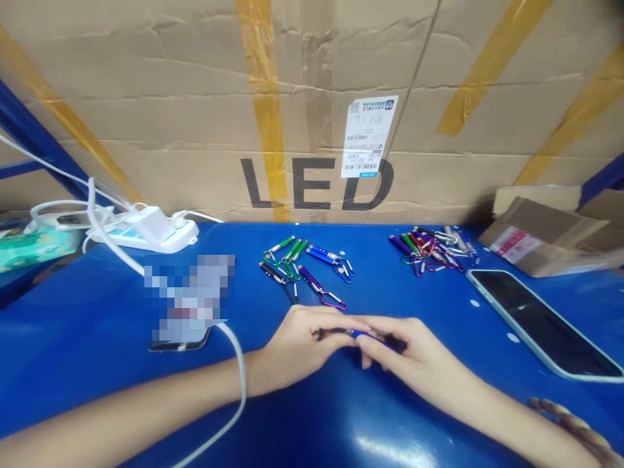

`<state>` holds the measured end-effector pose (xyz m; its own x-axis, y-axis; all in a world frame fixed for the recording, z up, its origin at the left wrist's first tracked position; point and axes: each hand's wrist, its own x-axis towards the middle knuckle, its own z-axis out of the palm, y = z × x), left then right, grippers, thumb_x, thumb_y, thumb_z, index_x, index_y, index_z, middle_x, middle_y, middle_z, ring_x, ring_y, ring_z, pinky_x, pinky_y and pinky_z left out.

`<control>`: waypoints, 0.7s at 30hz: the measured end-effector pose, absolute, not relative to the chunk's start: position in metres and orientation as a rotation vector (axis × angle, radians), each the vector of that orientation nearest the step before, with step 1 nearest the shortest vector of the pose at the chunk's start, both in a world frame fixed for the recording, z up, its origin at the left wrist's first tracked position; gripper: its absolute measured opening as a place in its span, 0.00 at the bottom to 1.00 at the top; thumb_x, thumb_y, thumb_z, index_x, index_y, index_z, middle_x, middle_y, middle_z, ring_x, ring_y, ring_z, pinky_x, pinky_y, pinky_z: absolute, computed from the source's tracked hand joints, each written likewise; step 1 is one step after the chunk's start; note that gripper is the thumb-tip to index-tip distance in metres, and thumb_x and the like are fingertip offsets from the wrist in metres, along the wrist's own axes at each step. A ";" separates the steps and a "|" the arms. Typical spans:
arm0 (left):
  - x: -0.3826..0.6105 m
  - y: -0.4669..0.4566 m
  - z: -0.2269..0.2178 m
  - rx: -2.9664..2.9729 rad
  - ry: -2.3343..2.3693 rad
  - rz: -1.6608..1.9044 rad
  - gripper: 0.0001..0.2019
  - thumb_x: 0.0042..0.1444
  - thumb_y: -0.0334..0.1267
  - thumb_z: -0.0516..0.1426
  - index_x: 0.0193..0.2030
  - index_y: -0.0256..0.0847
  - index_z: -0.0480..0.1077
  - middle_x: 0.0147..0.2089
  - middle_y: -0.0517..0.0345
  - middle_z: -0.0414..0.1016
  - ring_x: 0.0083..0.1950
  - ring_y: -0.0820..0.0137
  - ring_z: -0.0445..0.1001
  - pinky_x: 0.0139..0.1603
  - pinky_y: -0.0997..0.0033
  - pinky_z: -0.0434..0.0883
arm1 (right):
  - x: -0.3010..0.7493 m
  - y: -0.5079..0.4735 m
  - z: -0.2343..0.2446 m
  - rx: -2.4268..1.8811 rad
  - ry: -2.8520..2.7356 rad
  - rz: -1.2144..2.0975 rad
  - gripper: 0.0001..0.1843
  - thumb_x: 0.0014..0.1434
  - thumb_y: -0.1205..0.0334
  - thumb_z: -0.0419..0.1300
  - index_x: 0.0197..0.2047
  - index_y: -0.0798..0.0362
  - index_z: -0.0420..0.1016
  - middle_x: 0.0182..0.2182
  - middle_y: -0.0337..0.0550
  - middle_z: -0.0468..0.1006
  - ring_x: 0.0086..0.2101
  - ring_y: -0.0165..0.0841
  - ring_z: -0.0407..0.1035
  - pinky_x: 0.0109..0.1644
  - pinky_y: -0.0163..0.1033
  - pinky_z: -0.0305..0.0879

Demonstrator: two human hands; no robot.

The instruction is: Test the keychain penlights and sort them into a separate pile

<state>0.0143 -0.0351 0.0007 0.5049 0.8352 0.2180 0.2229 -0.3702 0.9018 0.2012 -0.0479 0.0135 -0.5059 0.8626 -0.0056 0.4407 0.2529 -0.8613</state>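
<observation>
My left hand (299,338) and right hand (419,348) hide most of a blue object (359,334). Picture edges cut off my forearms (146,403). Pixelation masks a device (182,346); the label's (369,133) fine print is unreadable.

You are holding your left hand (299,341) and right hand (422,348) together, both index fingers curving along the grip's far side. Your left thumb (336,341) and right thumb (380,352) are pressing on its near side, tips almost meeting. Your bare left forearm (146,403) is slanting in from the grip's near left, your right forearm (502,409) from its near right.
</observation>
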 end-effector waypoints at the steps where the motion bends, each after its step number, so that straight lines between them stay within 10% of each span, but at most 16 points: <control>1: 0.014 -0.035 0.001 1.872 0.871 0.900 0.10 0.55 0.30 0.58 0.41 0.45 0.79 0.37 0.59 0.80 0.33 0.76 0.72 0.30 0.81 0.64 | 0.201 -0.048 0.014 -1.187 -2.049 1.162 0.20 0.62 0.49 0.52 0.46 0.54 0.76 0.25 0.40 0.78 0.26 0.30 0.70 0.32 0.32 0.64; 21: 0.018 -0.033 0.000 1.842 0.993 0.871 0.05 0.51 0.34 0.59 0.33 0.35 0.76 0.29 0.58 0.74 0.22 0.81 0.58 0.22 0.81 0.58 | 0.207 -0.046 0.007 -1.064 -2.198 0.847 0.13 0.64 0.58 0.54 0.49 0.48 0.75 0.38 0.40 0.79 0.36 0.31 0.72 0.42 0.33 0.66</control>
